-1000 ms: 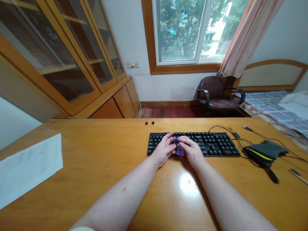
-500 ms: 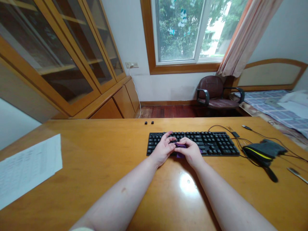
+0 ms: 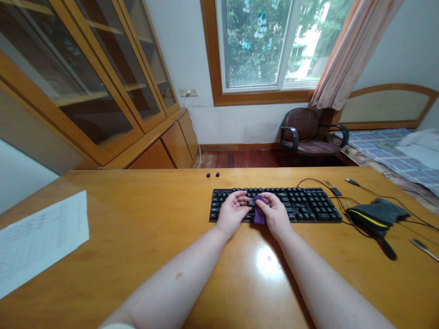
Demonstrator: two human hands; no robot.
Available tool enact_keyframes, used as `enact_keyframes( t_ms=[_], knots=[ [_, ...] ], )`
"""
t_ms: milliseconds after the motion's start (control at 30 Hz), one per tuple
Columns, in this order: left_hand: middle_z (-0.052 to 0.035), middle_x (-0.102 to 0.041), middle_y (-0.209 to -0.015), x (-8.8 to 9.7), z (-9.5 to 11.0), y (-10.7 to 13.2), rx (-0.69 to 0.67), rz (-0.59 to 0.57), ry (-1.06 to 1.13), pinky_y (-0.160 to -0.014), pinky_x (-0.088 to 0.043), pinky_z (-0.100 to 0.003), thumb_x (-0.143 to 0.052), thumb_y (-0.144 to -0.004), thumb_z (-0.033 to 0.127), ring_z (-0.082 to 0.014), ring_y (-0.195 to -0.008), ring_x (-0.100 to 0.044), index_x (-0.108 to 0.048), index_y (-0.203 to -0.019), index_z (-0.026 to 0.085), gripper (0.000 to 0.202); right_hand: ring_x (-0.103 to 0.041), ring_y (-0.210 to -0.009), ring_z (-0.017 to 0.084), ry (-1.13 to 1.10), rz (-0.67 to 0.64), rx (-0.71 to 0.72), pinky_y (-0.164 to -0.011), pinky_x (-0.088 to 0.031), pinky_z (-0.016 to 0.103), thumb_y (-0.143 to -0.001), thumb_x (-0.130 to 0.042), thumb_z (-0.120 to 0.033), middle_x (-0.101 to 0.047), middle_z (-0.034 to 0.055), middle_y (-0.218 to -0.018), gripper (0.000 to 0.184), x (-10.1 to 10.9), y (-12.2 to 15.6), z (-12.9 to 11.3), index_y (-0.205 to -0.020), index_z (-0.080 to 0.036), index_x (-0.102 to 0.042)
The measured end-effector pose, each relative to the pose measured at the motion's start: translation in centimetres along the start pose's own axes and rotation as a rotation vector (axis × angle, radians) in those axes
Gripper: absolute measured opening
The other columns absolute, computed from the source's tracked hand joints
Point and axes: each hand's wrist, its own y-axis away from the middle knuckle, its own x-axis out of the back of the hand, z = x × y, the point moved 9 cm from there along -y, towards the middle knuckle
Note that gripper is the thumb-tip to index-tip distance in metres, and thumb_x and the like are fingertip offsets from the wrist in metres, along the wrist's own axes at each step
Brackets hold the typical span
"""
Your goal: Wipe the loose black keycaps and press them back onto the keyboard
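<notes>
Over the left-centre part of a black keyboard, both hands are close together. My left hand is closed in a pinch on a small dark keycap, held between thumb and fingers. My right hand grips a purple cloth, bunched between thumb and fingertips and hanging down in front of the keys. The cloth's edge lies right beside the keycap; whether they touch I cannot tell. The hands hide some of the keys below them.
Two loose keycaps sit near the desk's far edge. Right of the keyboard are a grey cloth with a yellow stripe, cables and a brush-like tool. Papers lie at the left. Beyond the desk stands an office chair.
My left fingers, spread half a second ago, have closed in, and the keycap now shows between the hands. The purple cloth has come up higher in my right fingers.
</notes>
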Motion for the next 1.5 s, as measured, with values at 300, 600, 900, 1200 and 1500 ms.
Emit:
enact_keyframes(
  t_ms=[300,600,900,1200,1500],
  knots=[
    [-0.0044,-0.06,-0.088,-0.2,1.0,0.7,-0.151,-0.009,-0.245,-0.074,-0.051,-0.027,-0.062,-0.066,0.008,-0.0143,-0.084,-0.06,-0.055,-0.099,0.018,0.035,-0.055,-0.086,0.018,0.029,-0.165,0.101,-0.078,-0.043,0.03,-0.062,-0.072,-0.033,-0.057,0.0026,-0.089,0.018,-1.4,0.3,-1.3,-0.062,-0.019,-0.06],
    [-0.0016,-0.061,-0.079,-0.5,1.7,1.5,-0.21,-0.018,-0.373,-0.074,-0.052,-0.031,-0.065,-0.068,0.017,-0.0148,-0.078,-0.061,-0.051,-0.076,0.018,0.016,-0.052,-0.054,0.011,-0.157,-0.099,-0.143,-0.051,-0.041,0.023,-0.058,-0.074,-0.034,-0.056,-0.0034,-0.062,0.029,-0.9,0.3,1.1,-0.074,-0.02,-0.055],
    [-0.0015,-0.062,-0.078,-0.7,1.4,1.7,-0.189,-0.055,-0.424,-0.072,-0.051,-0.031,-0.063,-0.07,0.019,-0.0146,-0.076,-0.061,-0.049,-0.076,0.019,0.015,-0.051,-0.054,0.009,-0.168,-0.132,-0.158,-0.052,-0.039,0.022,-0.058,-0.076,-0.027,-0.057,-0.0044,-0.064,0.029,-1.0,0.4,1.0,-0.082,-0.019,-0.06],
    [-0.0032,-0.059,-0.085,-0.3,4.4,2.2,-0.469,0.065,-0.576,-0.072,-0.049,-0.027,-0.059,-0.074,0.015,-0.0146,-0.081,-0.057,-0.061,-0.081,0.021,0.009,-0.057,-0.058,0.009,-0.324,-0.053,-0.155,-0.055,-0.043,0.021,-0.062,-0.075,-0.025,-0.062,-0.0039,-0.065,0.021,-0.7,0.1,1.6,-0.078,-0.022,-0.062],
    [-0.0057,-0.065,-0.099,-1.3,4.5,2.1,-0.518,-0.015,-0.716,-0.085,-0.05,-0.031,-0.059,-0.077,0.02,-0.0154,-0.092,-0.06,-0.066,-0.095,0.021,0.019,-0.057,-0.06,0.007,-0.324,-0.053,-0.131,-0.056,-0.043,0.018,-0.059,-0.077,-0.02,-0.063,-0.0039,-0.067,0.023,-0.6,-0.1,2.0,-0.076,-0.022,-0.063]
  ],
)
